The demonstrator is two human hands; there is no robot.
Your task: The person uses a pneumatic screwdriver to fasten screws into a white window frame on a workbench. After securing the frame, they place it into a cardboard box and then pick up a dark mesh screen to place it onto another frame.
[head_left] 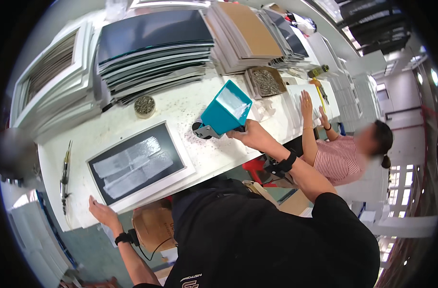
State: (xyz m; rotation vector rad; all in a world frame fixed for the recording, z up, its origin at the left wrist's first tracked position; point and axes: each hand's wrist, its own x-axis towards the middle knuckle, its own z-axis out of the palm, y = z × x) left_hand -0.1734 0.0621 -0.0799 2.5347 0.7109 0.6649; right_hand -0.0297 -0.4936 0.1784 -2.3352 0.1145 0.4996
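Observation:
My right hand (257,136) is closed on a teal glue applicator (223,113), a boxy hopper with a metal bracket and a dark roller at its lower end. White, glue-like material lies inside the hopper, which is held tilted over the table. To its left lies a white picture frame (184,163) around a dark panel (111,185), with wide white strokes spread across the panel. At the frame's near left corner is my left hand (104,213), holding nothing that I can see, its fingers apart near the table edge.
Behind the frame stand a round tub of small metal bits (144,106) and a stack of dark panels (156,33). White frames (51,72) are piled far left. An electric screwdriver (64,175) lies left. A box of fasteners (266,81) and a co-worker (339,156) are at right.

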